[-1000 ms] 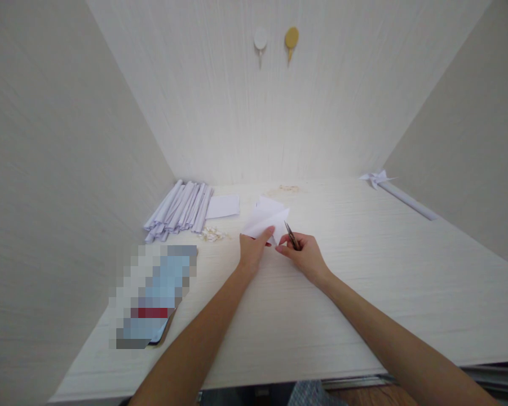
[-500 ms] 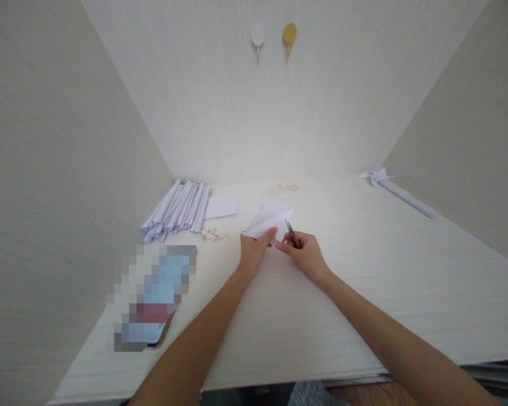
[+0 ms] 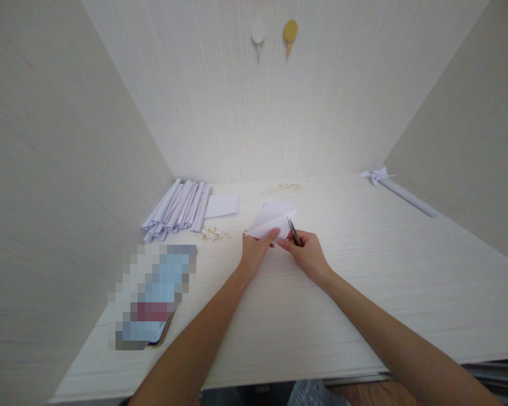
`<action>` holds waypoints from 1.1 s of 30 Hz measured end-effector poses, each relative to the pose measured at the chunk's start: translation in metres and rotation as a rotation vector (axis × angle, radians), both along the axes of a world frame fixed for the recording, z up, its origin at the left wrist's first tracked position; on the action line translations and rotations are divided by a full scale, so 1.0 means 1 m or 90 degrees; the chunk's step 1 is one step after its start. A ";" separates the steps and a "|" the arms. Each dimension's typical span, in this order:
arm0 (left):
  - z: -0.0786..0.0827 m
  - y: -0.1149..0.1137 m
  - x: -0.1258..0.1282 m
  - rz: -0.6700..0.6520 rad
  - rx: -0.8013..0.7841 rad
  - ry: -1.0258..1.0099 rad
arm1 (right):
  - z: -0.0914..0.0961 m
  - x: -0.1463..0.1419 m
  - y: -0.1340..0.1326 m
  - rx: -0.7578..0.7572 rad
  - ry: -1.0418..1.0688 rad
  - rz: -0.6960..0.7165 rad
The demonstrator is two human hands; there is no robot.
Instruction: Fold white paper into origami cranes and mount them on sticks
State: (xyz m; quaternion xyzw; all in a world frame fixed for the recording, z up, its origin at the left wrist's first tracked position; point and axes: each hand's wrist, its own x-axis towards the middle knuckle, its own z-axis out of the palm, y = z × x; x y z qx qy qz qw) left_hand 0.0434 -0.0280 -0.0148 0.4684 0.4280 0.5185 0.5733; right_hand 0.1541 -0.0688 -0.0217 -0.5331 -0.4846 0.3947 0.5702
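Note:
A white, creased sheet of paper (image 3: 267, 219) is pinched in my left hand (image 3: 256, 248), thumb on top and the other fingers mostly hidden underneath. My right hand (image 3: 308, 252) is closed around small dark scissors (image 3: 294, 230), whose pointed tips face away from me and stand slightly apart. The right thumb and a fingertip meet at the paper's near right edge, close to the left thumb. Whether they grip the paper there is hard to see. The scissor handles are largely covered by the right hand.
On the left lie a pile of rolled white paper tubes (image 3: 180, 208), flat white sheets (image 3: 222, 205), small pale bits (image 3: 212, 233) and a blurred-out phone (image 3: 163, 293). A paper pinwheel (image 3: 377, 176) on a tube (image 3: 410, 197) rests by the right wall. Two hooks (image 3: 257, 32) hang on the back wall.
The paper and my left hand have shifted slightly right. My right thumb has come up against the paper's near edge. The scissor tips look a little further apart.

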 end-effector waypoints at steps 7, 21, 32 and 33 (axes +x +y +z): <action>0.000 0.001 0.000 -0.010 0.004 0.009 | -0.001 0.000 0.000 -0.002 -0.001 -0.011; 0.003 -0.001 0.000 -0.030 0.006 0.031 | -0.001 0.002 0.000 -0.023 0.076 0.030; 0.001 0.000 0.000 -0.061 0.023 0.026 | -0.002 0.002 0.001 -0.026 0.087 0.028; 0.001 0.000 0.000 -0.063 0.024 0.025 | -0.002 0.002 0.001 -0.026 0.089 0.028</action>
